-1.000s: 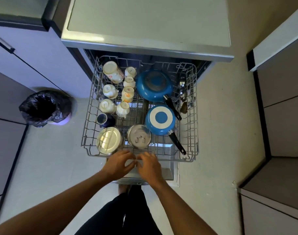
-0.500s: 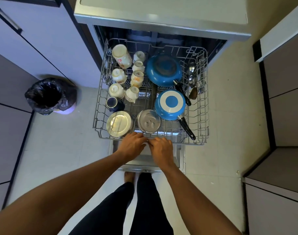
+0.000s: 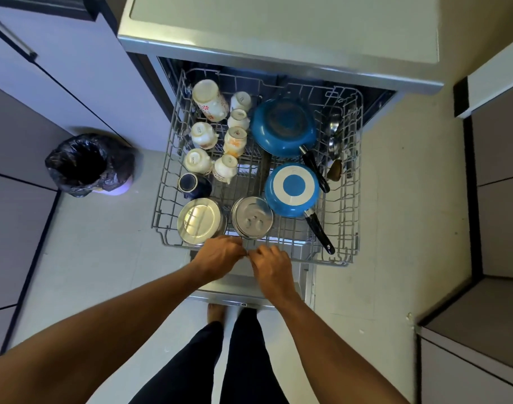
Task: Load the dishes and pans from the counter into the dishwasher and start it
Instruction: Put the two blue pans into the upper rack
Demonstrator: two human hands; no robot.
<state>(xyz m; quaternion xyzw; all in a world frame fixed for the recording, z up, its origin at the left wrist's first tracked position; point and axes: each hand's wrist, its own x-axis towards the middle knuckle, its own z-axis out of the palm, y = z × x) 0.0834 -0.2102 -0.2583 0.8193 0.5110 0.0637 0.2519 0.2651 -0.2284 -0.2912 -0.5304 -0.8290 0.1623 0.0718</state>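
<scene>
A person's left hand [image 3: 220, 258] and right hand [image 3: 271, 268] curl their fingers round the near rim of the loaded dishwasher rack [image 3: 164, 199], drawn out over the floor.

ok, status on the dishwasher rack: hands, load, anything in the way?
Left grip and right grip hold the rack front rim. Rack out, loaded: cups, steel dishes, two blue pans. Open door below, nothing seen blocking.

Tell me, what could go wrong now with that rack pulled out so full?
A quick shove from the left hand and right hand on the rack could tip the loosely standing cups together. The lower blue pan has its black handle reaching the rack's front rim; it might snag on the way in.
</scene>
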